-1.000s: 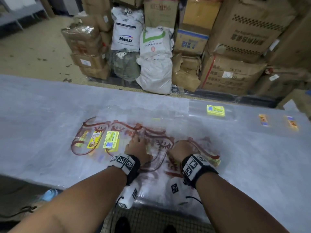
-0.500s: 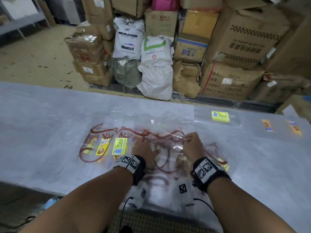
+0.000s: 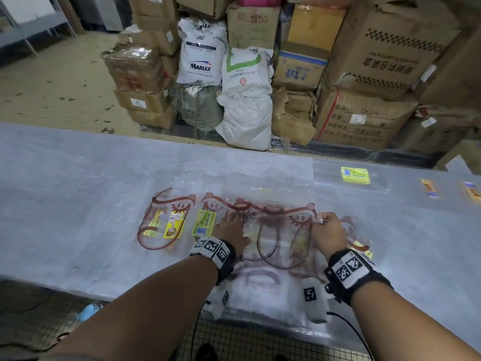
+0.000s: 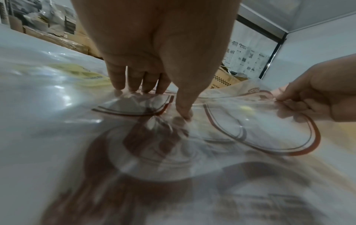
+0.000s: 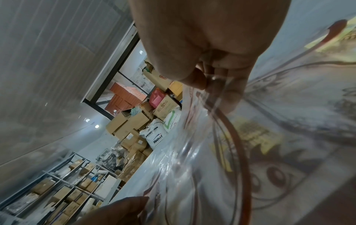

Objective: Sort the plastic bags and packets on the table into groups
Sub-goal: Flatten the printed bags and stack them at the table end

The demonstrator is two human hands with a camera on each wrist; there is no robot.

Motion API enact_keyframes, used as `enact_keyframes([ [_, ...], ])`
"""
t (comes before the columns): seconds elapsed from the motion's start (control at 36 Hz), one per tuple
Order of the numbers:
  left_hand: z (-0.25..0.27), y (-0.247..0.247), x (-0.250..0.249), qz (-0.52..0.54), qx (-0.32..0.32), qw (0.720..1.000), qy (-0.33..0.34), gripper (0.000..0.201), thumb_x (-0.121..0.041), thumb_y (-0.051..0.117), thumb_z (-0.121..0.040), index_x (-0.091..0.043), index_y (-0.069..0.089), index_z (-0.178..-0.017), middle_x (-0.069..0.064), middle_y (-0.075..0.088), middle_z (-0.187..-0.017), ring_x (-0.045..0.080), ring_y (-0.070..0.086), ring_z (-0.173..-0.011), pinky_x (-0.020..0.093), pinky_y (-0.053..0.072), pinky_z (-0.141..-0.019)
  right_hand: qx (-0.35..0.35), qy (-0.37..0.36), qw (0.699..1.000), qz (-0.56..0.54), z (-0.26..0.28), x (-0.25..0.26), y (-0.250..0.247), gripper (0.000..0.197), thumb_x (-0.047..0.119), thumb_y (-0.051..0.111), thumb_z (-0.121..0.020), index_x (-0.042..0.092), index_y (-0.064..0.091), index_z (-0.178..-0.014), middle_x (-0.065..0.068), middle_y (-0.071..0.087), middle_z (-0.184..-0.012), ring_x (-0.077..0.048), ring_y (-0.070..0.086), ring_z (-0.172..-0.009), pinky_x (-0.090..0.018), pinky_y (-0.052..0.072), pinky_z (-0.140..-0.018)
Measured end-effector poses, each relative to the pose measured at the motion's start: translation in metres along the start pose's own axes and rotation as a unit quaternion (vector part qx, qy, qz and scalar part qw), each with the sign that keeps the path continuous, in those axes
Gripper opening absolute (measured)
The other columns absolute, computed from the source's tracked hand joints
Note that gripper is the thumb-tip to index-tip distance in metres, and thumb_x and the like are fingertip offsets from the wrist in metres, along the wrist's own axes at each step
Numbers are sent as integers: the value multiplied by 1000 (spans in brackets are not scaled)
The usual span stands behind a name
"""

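Printed clear bags [image 3: 270,230], thin and slippery: pinched at far edge by right hand [image 3: 328,235], pressed flat under left hand [image 3: 230,230].

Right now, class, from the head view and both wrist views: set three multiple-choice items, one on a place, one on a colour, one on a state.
1. Where is the lone yellow label?
A. far right of the hands
B. under the left hand
C. on the floor

2. What colour are the lines printed on the clear bags?
A. blue
B. red-brown
C. black

3. What is the right hand doing?
A. hanging idle
B. pressing flat
C. pinching a bag edge

Key: 1 A, it lies apart. 2 B, curved outlines. 3 C, fingers curled on plastic.
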State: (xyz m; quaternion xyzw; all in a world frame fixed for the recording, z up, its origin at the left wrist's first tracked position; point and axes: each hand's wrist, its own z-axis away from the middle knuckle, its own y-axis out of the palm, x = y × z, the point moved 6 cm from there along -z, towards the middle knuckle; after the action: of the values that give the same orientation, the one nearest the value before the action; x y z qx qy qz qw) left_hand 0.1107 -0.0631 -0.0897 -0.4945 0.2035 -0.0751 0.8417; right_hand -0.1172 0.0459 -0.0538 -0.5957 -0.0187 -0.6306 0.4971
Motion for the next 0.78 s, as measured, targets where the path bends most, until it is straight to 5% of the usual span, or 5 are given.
enact_keyframes([
  [0.17,7,-14,-1,23,-38,999,12,48,-23,41,-101,-13,38,-148,7,40,-152,27,41,-137,40,36,-112,-8,13,1000,-2,0,1,-2,12,5,52,-90,15,52,-97,-3,62,-86,-29,61,-85,-40,53,-81],
  [0.33,10,-26,2,79,-73,994,5,31,-26,33,-102,-11,60,-106,10,65,-112,25,61,-96,35,49,-85,-9,25,1000,-6,2,4,-5,16,5,49,-89,13,53,-103,-8,64,-88,-32,64,-84,-45,56,-80],
  [0.47,17,-32,-5,151,-89,983,53,40,-22,35,-103,-22,53,-139,6,61,-128,21,59,-108,29,44,-89,9,41,999,3,4,4,-1,20,2,45,-88,12,53,-104,-13,66,-86,-35,68,-74,-47,59,-66],
  [0.58,18,-23,-15,196,-92,970,114,43,-29,36,-103,-41,46,-142,-4,50,-147,17,53,-125,21,36,-98,21,46,999,18,7,4,2,15,6,49,-89,16,51,-100,-8,65,-85,-32,68,-75,-46,59,-70],
  [0.78,27,-8,-46,132,-92,967,197,46,-40,31,-102,-46,35,-147,-10,44,-152,13,35,-143,43,23,-121,35,58,997,-27,7,1,12,11,11,54,-90,22,52,-92,-6,66,-90,-29,66,-86,-49,57,-81],
])
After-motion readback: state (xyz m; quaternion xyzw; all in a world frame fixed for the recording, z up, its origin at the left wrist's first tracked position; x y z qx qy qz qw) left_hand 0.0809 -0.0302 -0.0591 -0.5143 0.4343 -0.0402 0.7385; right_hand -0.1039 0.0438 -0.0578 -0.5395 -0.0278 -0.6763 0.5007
